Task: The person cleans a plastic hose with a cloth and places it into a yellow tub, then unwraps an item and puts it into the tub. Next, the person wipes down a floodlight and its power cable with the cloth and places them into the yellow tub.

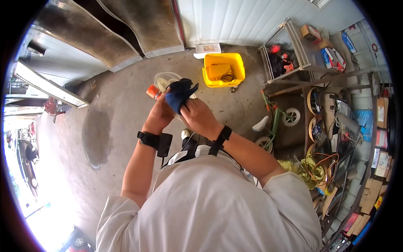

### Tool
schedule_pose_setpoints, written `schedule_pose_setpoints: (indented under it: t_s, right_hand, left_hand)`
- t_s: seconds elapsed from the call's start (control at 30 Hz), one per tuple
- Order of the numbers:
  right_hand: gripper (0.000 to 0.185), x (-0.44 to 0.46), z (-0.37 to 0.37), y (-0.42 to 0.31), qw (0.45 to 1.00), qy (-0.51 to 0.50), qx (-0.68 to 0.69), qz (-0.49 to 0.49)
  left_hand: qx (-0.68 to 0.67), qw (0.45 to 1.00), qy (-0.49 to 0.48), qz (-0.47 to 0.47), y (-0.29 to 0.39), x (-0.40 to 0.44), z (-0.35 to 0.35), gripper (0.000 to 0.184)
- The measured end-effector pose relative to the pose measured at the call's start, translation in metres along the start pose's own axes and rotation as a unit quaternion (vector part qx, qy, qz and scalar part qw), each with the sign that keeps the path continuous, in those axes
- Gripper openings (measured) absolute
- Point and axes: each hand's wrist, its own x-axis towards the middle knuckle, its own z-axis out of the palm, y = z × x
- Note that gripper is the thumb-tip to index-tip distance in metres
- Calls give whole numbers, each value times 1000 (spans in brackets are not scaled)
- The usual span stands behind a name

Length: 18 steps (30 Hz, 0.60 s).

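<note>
dark blue cloth [177,98], bunched, nearly black along its top

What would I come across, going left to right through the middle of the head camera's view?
Dark oval floor stain, small orange cylindrical piece, dark blue cloth, yellow rectangular plastic tub, small green-framed bike, brown cardboard box.

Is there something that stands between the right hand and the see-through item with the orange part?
Yes, the dark blue cloth: the right hand grips it, and in this view it covers part of the see-through item. Whether any fingertip reaches past the cloth is hidden.
</note>
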Motion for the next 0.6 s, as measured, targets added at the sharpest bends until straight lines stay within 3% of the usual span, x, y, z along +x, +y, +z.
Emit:
schedule_pose_setpoints:
  t_s: [0.13, 0.23, 0.27, 0.37, 0.43, 0.47, 0.53, 0.57, 0.6]
  right_hand:
    - [22, -9, -10, 2, 991, -10, -19, -132]
    - [24, -17, -14, 3, 982, -29, 26, -187]
    - [22, -19, -17, 3, 985, -30, 45, -164]
    - [21, -20, -32, 7, 991, -16, 101, -82]
    - [26, -30, -38, 11, 989, 12, 150, -9]
    - [32, -35, -43, 9, 977, 88, 184, 60]
    - [33, -49, -47, 14, 883, 172, 360, 245]
    - [30, -55, -61, 21, 886, 151, 337, 280]
    - [31, -54, -64, 22, 847, 183, 401, 298]
  left_hand:
    - [-60, 997, -1, -57, 5, 1, 0, 38]
    - [-12, 999, 46, -17, 4, -1, -12, 34]
    - [-17, 1000, 6, 24, 0, -10, -12, 31]
    - [-88, 995, 36, -15, 7, 19, -57, 29]
    - [-76, 993, 86, 34, 10, 12, -46, 29]
    - [-88, 989, 103, 66, 11, 14, -51, 29]
    - [-95, 980, 138, 105, 16, 23, -69, 32]
    - [66, 972, 127, 184, 10, 20, -82, 32]
    - [228, 933, 112, 254, 6, 13, -80, 31]
